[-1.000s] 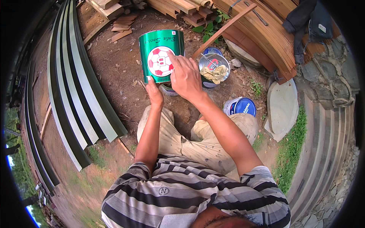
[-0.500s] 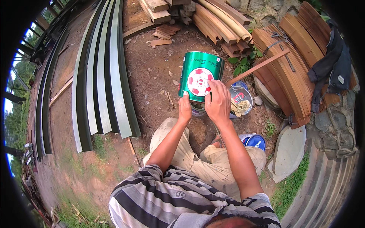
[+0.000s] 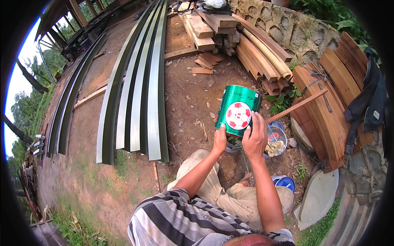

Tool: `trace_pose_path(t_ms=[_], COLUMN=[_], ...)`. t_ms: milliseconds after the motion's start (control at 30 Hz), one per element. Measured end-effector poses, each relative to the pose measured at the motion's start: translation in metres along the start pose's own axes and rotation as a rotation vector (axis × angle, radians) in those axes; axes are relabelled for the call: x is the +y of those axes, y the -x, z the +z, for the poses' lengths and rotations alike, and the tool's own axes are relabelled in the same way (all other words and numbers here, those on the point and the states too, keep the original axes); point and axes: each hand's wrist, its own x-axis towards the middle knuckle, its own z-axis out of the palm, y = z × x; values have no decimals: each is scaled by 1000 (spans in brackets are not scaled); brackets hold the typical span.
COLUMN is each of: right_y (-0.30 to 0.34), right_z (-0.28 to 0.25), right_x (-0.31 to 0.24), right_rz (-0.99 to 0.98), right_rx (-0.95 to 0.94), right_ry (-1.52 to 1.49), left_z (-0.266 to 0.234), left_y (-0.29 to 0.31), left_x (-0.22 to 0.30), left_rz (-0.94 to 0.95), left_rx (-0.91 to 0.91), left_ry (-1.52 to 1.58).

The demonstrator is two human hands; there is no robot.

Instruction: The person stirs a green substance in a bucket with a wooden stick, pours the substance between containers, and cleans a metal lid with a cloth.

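A green metal can [image 3: 243,101] with a red-and-white football on its side is held up before me, slightly tilted. My left hand [image 3: 220,142] grips its lower left edge, thumb on the near face and the other fingers hidden behind. At the lower right, my right hand [image 3: 255,140] is pressed to the can, its fingers lying over the printed side. Partly hidden beneath it stands another container [image 3: 233,146]. To the right, an open paint pail [image 3: 280,144] has a pale crumpled rag or glove [image 3: 275,148] in it.
A blue-lidded pail [image 3: 284,183] stands by my right knee. Long metal channels [image 3: 155,102] lie to the left. Stacked timber [image 3: 262,55] is at the back, bundled boards [image 3: 322,110] at the right with a wooden stick [image 3: 297,105] against them. A dark garment [image 3: 371,110] drapes over the boards.
The whole view has shifted, so the scene sits farther right and lower, with more of the background showing. Both hands keep much the same hold on the can.
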Motion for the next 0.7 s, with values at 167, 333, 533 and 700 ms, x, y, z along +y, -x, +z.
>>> trace_pose_path(t_ms=[167, 333, 533, 700], right_y=[7, 3, 4, 10], right_z=[3, -3, -2, -4], right_x=[10, 15, -5, 9], right_rz=[14, 62, 2, 88], right_rx=[-32, -152, 18, -116], right_ry=[-46, -24, -14, -74], left_z=[7, 10, 2, 10], left_y=[3, 5, 10, 13], left_x=[2, 16, 8, 7], left_rz=[23, -29, 81, -9], left_rx=[67, -12, 104, 26], left_ry=[-93, -102, -88, -1])
